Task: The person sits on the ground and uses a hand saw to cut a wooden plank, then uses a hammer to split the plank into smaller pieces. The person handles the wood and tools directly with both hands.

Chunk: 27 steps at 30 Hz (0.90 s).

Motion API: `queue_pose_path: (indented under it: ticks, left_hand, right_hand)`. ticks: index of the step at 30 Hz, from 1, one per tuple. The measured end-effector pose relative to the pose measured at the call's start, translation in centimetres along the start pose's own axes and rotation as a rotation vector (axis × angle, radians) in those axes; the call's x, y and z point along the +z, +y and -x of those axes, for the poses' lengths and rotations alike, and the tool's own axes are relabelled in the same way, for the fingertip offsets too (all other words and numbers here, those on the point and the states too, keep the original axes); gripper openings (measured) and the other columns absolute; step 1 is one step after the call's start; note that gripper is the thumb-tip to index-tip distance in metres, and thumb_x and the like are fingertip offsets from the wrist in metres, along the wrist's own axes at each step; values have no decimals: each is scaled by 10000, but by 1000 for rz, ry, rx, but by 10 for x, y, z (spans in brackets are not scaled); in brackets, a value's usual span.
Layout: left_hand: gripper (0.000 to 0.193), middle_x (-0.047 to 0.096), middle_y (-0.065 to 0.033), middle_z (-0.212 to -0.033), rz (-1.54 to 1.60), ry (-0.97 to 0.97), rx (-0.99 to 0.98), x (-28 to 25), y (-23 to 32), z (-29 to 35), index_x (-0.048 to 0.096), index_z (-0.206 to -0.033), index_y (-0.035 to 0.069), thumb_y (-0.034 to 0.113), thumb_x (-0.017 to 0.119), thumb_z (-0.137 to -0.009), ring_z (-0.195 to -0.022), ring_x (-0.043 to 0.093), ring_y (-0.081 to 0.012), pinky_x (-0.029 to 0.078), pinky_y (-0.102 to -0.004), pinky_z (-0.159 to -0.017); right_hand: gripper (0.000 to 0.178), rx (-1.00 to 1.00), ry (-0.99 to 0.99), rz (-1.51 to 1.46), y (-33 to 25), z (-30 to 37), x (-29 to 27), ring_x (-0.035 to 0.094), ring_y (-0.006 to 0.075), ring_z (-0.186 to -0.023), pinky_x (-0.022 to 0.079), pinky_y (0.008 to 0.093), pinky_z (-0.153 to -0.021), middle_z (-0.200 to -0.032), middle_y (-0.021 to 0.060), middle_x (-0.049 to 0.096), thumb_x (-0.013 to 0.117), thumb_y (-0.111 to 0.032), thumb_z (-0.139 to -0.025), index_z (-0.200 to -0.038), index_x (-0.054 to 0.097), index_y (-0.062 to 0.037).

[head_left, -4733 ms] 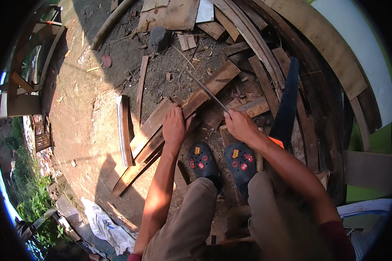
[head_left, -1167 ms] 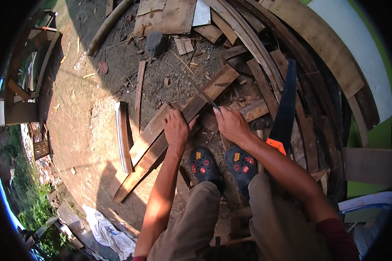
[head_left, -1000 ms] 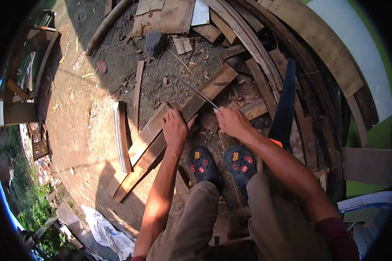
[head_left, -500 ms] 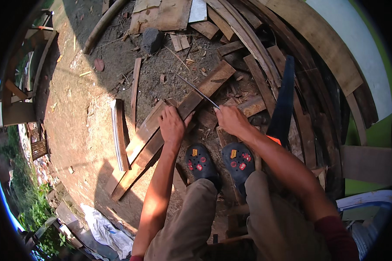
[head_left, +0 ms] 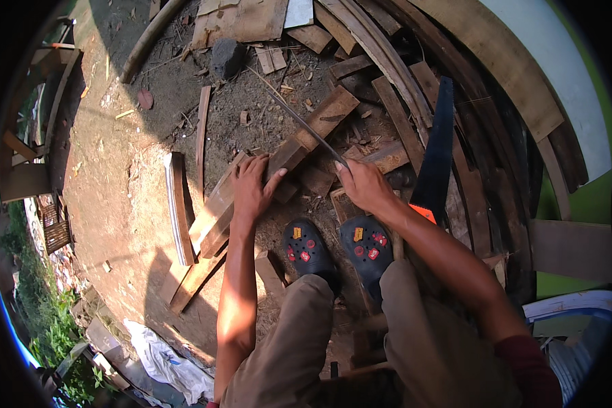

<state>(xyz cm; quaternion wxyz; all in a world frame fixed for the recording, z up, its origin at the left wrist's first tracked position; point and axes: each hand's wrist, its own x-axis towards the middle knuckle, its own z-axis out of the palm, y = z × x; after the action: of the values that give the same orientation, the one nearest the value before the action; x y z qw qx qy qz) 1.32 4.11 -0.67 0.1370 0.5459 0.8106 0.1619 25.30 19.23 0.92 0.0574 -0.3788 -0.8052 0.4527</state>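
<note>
My left hand (head_left: pixel 253 187) grips a brown wooden piece (head_left: pixel 217 221), fingers over its upper side and thumb stretched toward its end. This piece lies in line with a longer wooden plank (head_left: pixel 336 112) slanting up to the right. The hand hides part of where they overlap. My right hand (head_left: pixel 366 185) is closed around the near end of a long, thin, dark metal tool (head_left: pixel 306 127). The tool crosses above the plank, pointing to the upper left; seen edge-on, its kind is unclear. Both dark clogs (head_left: pixel 307 248) stand below the wood, between my forearms.
A handsaw (head_left: pixel 438 149) with an orange handle leans at the right, beside stacked boards (head_left: pixel 479 177). A dark stone (head_left: pixel 227 58) and wood sheets (head_left: pixel 241 24) lie at the far side. A short board (head_left: pixel 179 211) and white sack (head_left: pixel 166 360) are at the left.
My left hand has slid a little left, its thumb now spread. The wooden piece under it shows a distinct end offset from the plank beyond. My right hand still holds the metal tool.
</note>
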Motion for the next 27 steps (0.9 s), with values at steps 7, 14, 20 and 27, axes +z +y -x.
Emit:
queue_pose_path:
  ticks: [7,14,20,27]
  left_hand:
    - [642,612,-172,-1417,153,-204,-62,-5,-18,-12,591,-1401,31,529,568,-996,-1341,552,-336,168,-565,-1243]
    - [766,533,-207,-1491,-54,-289,-23,-18,-6,-12,564,-1436,41,605,621,-921,-1425,461,-326,87,-563,-1274]
    - [793,406,-185,-1598,-22,-371,-87,-17,2,-15,544,-1467,76,631,619,-906,-1526,293,-334,25,-559,-1278]
    - [763,422,-105,-1609,-126,-232,2,-9,-7,-14,552,-1465,98,613,629,-908,-1566,198,-308,-14,-653,-1242]
  right_hand:
    - [351,-12,0,-32,-3,1,5,630,521,-765,493,573,-685,-760,314,633,522,-256,-1040,-871,599,41]
    - [325,2,11,-57,-27,3,4,632,513,-803,493,572,-714,-808,303,645,522,-250,-1037,-895,606,30]
    - [302,-31,56,-27,-21,-7,5,638,505,-838,501,568,-726,-880,280,664,517,-243,-1037,-901,603,12]
    - [301,32,-4,-30,-25,-8,23,638,511,-855,508,575,-747,-876,298,659,504,-241,-1040,-922,598,19]
